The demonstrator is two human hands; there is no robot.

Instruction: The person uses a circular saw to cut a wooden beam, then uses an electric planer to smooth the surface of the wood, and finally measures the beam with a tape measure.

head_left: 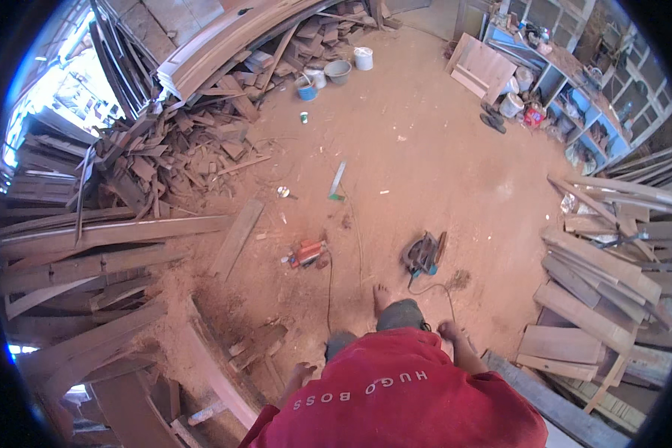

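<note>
I can't make out whether the left hand (301, 370) is clenched or slack, nor the right hand (450, 331); the cord (449, 295) runs close by the right one; the curved plank (218, 373) lies to the left hand's left; ahead of that hand sits the orange planer (307, 254); the saw (421, 255) rests ahead of the right; farther out, beyond both hands, lies the square (337, 180).

Legible marking: one line of pale capital lettering (361, 391) — two words, upside down in view — printed across the red fabric long-sleeved top (403, 420) at the lower edge.
</note>
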